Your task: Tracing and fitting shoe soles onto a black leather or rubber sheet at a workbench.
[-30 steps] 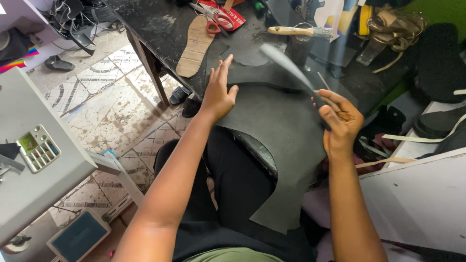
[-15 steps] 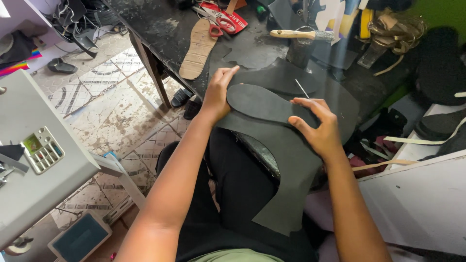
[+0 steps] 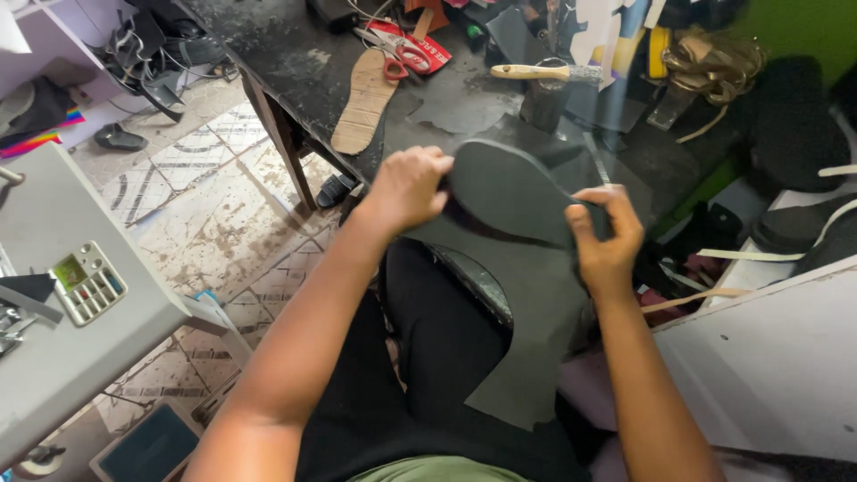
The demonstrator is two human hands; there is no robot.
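A dark grey sole-shaped cutout is lifted a little above a large dark grey sheet that drapes from the black workbench over my lap. My left hand grips the cutout's left end, fingers curled over its edge. My right hand pinches its right end. Both hands hold it tilted toward me.
On the bench lie a tan insole, red-handled scissors, a wooden-handled brush resting on a dark pot, and grey offcuts. A grey machine table with a small keypad stands at my left. White board at right. Tiled floor below.
The sole cutout lay flat on the sheet under both palms half a second ago. Now both hands have closed on its ends and raised it off the sheet.
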